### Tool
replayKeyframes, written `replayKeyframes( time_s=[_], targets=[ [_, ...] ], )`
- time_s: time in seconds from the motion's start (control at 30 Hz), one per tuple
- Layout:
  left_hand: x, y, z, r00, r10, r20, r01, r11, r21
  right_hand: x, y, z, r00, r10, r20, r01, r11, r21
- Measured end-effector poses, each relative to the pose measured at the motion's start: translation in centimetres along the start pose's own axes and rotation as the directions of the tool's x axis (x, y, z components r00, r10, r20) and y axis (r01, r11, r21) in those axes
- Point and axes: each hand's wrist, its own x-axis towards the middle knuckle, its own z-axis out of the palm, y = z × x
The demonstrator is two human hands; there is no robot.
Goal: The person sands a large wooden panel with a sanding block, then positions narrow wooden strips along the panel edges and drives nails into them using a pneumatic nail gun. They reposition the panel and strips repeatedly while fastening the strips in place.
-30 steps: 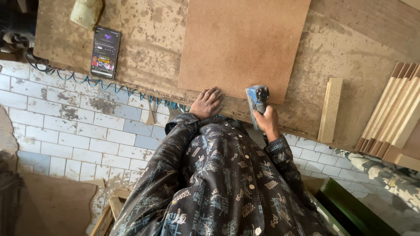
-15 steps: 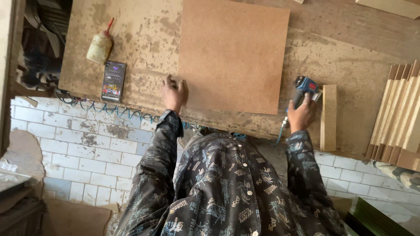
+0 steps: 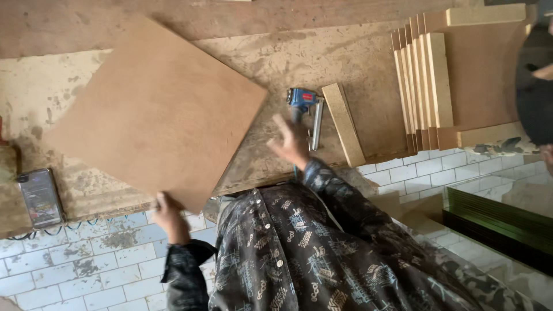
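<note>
1. Left hand (image 3: pixel 168 216): fingers curled over the near corner of the large square brown hardboard panel (image 3: pixel 155 112), pinching that corner between thumb and fingers. Gripping at a corner lets one hand swing the whole sheet.

2. Panel sits turned diamond-wise on the worn, glue-stained wooden workbench (image 3: pixel 322 52), its gripped corner out past the bench's near edge. Whether the far part lies flat on the bench or is lifted off it cannot be told from this view.

3. Right hand (image 3: pixel 292 141): fingers spread and motion-blurred, holding nothing. It hovers just beside the blue power nail gun (image 3: pixel 308 112), not gripping it; whether it touches cannot be told.

4. Nail gun lies on its side on the bench, to the right of the panel and clear of it, so the tool is out of the sheet's way yet within reach.

5. A short pale wooden strip (image 3: pixel 344 124) lies just beside the gun, reaching the bench edge.

6. Further right, a stack of thin pale wooden slats (image 3: pixel 420 89) stands on edge, fanned, grouped together away from the work area.

7. Far left, a small dark flat device (image 3: pixel 40 198) lies near the bench edge, well apart from both hands.
</note>
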Motion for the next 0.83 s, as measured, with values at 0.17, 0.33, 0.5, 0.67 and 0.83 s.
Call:
replayKeyframes(
  time_s=[0.17, 0.33, 0.5, 0.67, 0.83],
  targets=[
    [-4.7, -8.9, 8.1, 0.89, -0.311, 0.332, 0.241, 0.941, 0.237, -3.2, 9.3, -9.5, 0.902, 0.267, -0.34, -0.414, 0.76, -0.501],
    [-3.7, -9.1, 16.9, 0.732, -0.422, 0.535, 0.282, 0.903, 0.325, -7.8, 12.0, -12.3, 0.885, 0.427, -0.188, -0.466, 0.792, -0.394],
    [-3.3, -5.8, 14.8, 0.763, -0.527, 0.374, 0.494, 0.849, 0.189, -7.9, 9.3, -13.2, 0.895, 0.307, -0.322, -0.404, 0.865, -0.297],
    [0.9, -2.4, 9.3, 0.788, -0.533, 0.307, 0.578, 0.813, -0.072, -8.0, 3.2, -12.0, 0.975, 0.15, 0.167, -0.136, 0.987, -0.09],
    [4.5, 1.6, 6.8, 0.8, -0.512, 0.312, 0.37, 0.831, 0.416, -5.3, -4.4, -2.3, 0.852, -0.317, 0.417, 0.327, 0.944, 0.05]
  ],
)
